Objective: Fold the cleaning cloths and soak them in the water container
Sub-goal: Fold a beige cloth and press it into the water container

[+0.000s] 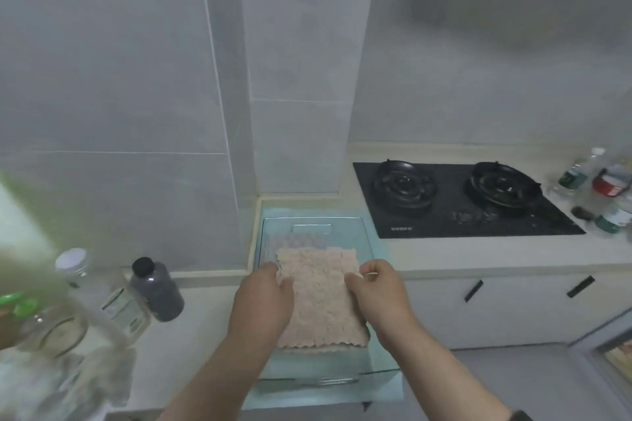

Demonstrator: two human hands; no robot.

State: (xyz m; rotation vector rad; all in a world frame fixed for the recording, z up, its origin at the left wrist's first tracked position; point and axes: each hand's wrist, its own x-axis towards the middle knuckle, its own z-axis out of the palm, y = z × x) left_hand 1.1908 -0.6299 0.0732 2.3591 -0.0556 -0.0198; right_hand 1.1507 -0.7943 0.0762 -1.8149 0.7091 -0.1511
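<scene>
A clear plastic water container [371, 251] sits on a light blue mat on the counter. Over it I hold a pinkish-beige cleaning cloth [321, 297], spread flat. My left hand [263, 304] grips the cloth's left edge and my right hand [378, 294] pinches its right edge near the top corner. A greyish-lilac cloth [295, 243] lies in the container behind the beige one, mostly covered by it. Whether the beige cloth touches water cannot be told.
A black two-burner gas hob [458, 202] is set in the counter to the right, with bottles [578, 174] beyond it. On the left stand a dark bottle [157, 290], a clear bottle [99, 290] and jars. Tiled walls rise behind.
</scene>
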